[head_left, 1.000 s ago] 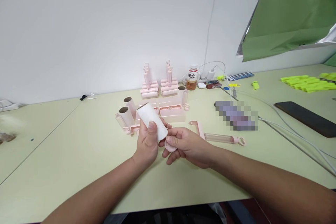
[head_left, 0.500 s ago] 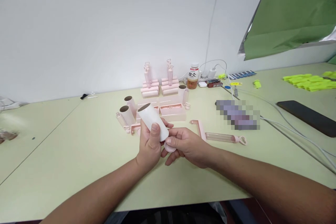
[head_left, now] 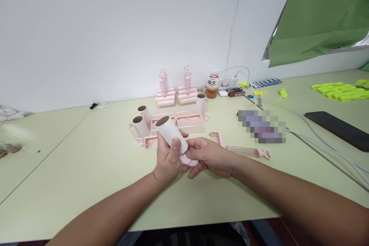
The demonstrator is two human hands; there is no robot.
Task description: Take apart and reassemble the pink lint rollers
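My left hand [head_left: 167, 158] is wrapped round a white lint roller roll [head_left: 172, 133], which tilts with its open cardboard core up and to the left. At the roll's lower end, my right hand [head_left: 211, 156] pinches pink round caps [head_left: 190, 160], two overlapping discs that show just under the roll. My right fingertips partly cover them. Behind my right hand lie a pink bracket-shaped roller frame [head_left: 218, 138] and a clear tube handle [head_left: 243, 151] with a pink loop end. Partly hidden behind my left hand is another pink frame [head_left: 148, 141].
More white rolls [head_left: 140, 126] stand upright beyond my hands, near open pink cases [head_left: 190, 125]. Closed pink cases [head_left: 165, 102] and upright handles line the wall, beside a drink bottle [head_left: 212, 84]. To the right lie cables, a black phone [head_left: 336, 128] and yellow-green pieces [head_left: 340, 90].
Both hands have shifted slightly right and down with the roll. Two pink discs now show, fanned apart below the roll, where one was visible before.
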